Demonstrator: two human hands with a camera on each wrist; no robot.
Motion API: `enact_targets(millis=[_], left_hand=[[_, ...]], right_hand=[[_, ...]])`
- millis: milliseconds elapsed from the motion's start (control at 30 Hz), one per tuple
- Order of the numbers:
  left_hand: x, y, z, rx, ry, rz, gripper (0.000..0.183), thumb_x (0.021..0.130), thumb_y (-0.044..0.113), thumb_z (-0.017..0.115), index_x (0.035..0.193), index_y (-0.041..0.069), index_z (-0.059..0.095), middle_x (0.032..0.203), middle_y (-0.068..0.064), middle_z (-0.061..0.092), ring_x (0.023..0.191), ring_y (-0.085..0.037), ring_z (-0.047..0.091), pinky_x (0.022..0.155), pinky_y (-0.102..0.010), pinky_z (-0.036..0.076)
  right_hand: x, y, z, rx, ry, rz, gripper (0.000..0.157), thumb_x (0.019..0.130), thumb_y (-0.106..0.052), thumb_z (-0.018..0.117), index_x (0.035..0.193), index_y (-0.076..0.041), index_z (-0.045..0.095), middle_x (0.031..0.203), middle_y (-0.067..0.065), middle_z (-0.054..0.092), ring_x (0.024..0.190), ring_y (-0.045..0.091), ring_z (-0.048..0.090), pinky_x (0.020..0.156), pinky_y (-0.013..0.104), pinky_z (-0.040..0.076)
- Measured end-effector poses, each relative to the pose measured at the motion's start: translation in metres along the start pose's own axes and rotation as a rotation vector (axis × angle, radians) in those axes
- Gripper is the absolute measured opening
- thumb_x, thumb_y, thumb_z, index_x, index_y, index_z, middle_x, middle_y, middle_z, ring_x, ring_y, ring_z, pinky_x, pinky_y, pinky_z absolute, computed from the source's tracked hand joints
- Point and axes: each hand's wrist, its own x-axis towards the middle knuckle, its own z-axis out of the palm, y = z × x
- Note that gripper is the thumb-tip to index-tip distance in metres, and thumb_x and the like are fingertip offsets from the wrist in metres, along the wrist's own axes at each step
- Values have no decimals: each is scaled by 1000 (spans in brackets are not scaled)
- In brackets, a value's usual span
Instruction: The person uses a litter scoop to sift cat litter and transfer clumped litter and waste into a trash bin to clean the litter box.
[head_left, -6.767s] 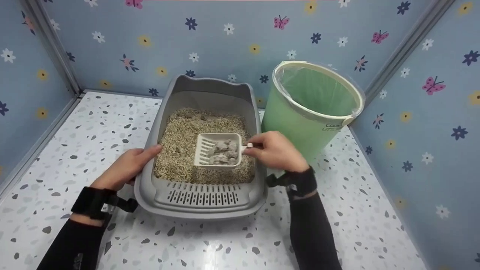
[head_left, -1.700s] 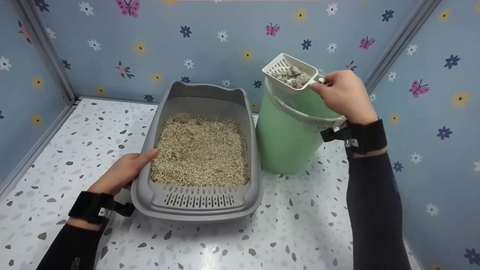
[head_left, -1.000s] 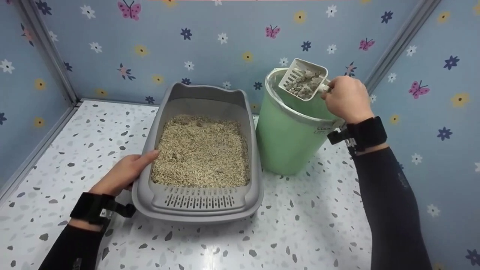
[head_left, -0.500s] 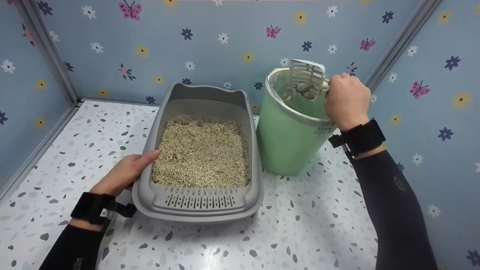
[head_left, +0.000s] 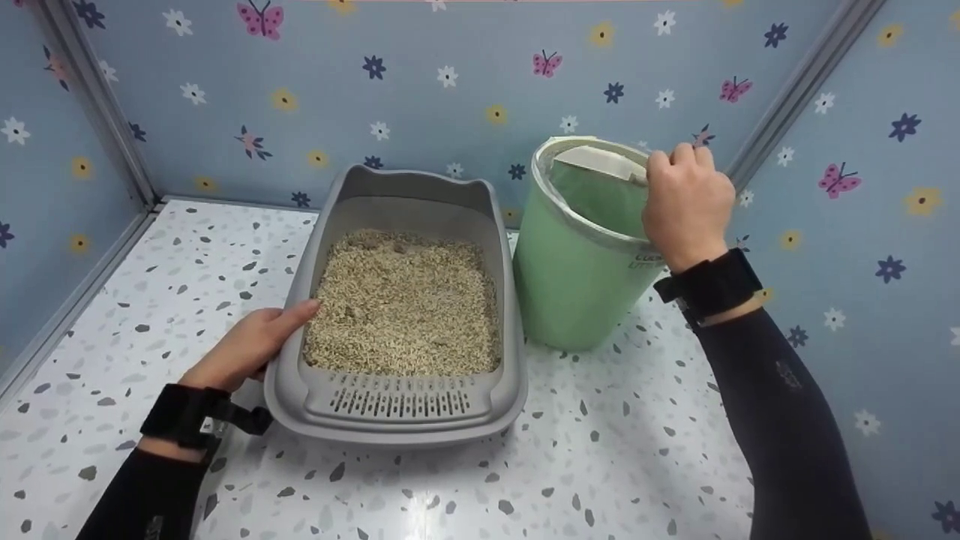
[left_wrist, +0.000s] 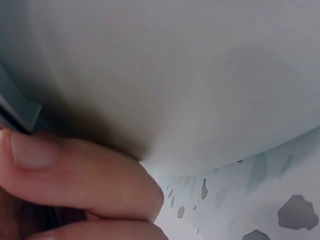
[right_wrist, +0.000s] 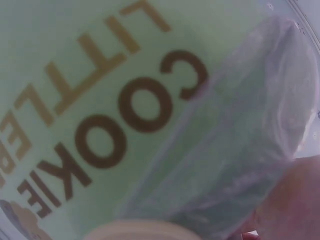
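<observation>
A grey litter box holds tan, grainy litter. My left hand grips its left rim, thumb on top; in the left wrist view the curled fingers lie beneath the pale outer wall. To the right stands a light green trash bin with a clear plastic liner folded over its rim. Above the bin's mouth, my right hand grips a white slotted litter scoop by the handle. The scoop is turned over on its side, and no clumps show on it.
White speckled flooring surrounds the box and bin. Blue flowered panels rise behind and at both sides, joined by grey metal corner posts. The bin stands close beside the litter box, near the back panel.
My right hand carried the clump-filled scoop from the litter box to the bin, then rotated it over; the clumps are gone from sight. The left hand has kept its grip on the rim.
</observation>
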Motion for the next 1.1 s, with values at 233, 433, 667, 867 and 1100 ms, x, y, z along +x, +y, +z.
enact_targets(millis=[233,433,667,867,1100], left_hand=[[0,-2,1,-21,3,-5,84,110,75,49,130,-6,59,79,-6,72,56,-14,66,46,-29,54],[-2,-1,1,-18,4,-2,87,108,79,49,128,-5,60,80,-8,73,56,-14,65,46,-29,53],[-2,-1,2,-18,1,4,88,107,80,49,127,-5,60,81,-9,73,56,-16,66,47,-30,55],[-1,0,1,-8,-1,10,87,107,80,48,125,-4,61,79,-7,70,54,-13,60,45,-28,49],[-1,-2,0,-15,3,-1,88,108,78,49,132,-6,60,81,-7,73,57,-15,66,48,-31,56]], right_hand=[[0,-1,-2,32,-40,35,18,89,18,54,101,8,64,98,27,65,88,46,60,61,62,57],[-1,-4,-10,48,-67,78,25,82,18,46,99,7,61,99,26,64,88,44,58,64,64,58],[-2,-11,-20,130,-30,116,21,89,14,51,103,9,65,98,26,66,84,43,59,67,62,58],[-3,-21,-28,244,-1,112,16,101,3,58,111,10,69,98,25,68,82,43,62,72,60,58],[-8,-43,-35,396,-57,87,16,104,-3,71,114,9,71,103,24,72,87,40,67,79,56,60]])
